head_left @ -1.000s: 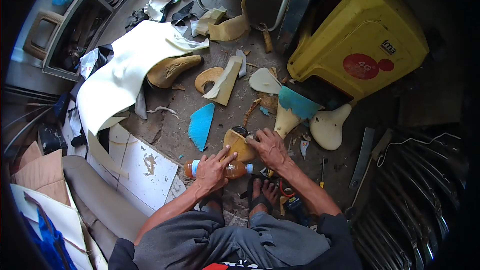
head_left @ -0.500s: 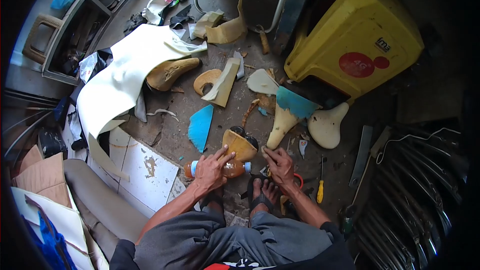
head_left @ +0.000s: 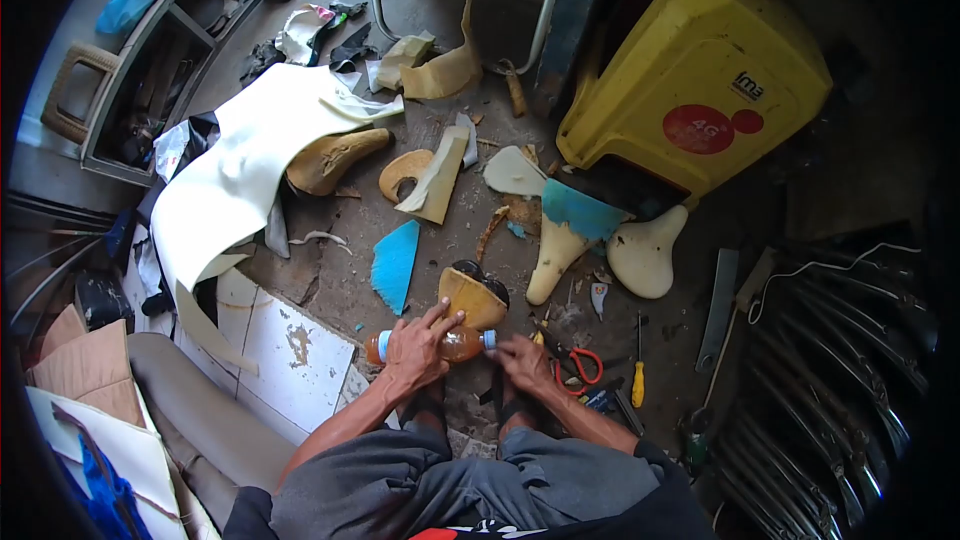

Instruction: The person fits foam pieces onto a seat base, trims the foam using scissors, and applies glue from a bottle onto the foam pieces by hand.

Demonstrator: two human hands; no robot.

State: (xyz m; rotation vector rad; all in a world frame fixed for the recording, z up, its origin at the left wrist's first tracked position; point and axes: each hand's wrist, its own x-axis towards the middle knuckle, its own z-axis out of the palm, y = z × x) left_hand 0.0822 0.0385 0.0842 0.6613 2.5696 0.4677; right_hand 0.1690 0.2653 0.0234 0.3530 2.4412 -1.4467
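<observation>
My left hand [head_left: 415,348] is wrapped over a clear bottle of brown liquid [head_left: 462,344] lying on its side, its fingertips reaching the edge of a tan foam piece [head_left: 470,297]. Under and behind the foam piece, something black shows. My right hand [head_left: 525,364] is beside the bottle's blue cap [head_left: 489,340], with its fingers curled and blurred; whether it touches the cap or holds anything is unclear. Red-handled pliers [head_left: 582,370] lie just right of that hand.
A blue-topped saddle-shaped foam [head_left: 560,240], a cream one [head_left: 647,255] and a blue scrap [head_left: 396,265] lie ahead. A white sheet [head_left: 235,155] spreads left. A yellow plastic stool [head_left: 710,70], yellow screwdriver [head_left: 638,380] and metal rods [head_left: 830,370] are on the right.
My right hand has left the foam piece and moved down beside the bottle cap, uncovering the pliers. My left hand stays on the bottle. The view has shifted slightly.
</observation>
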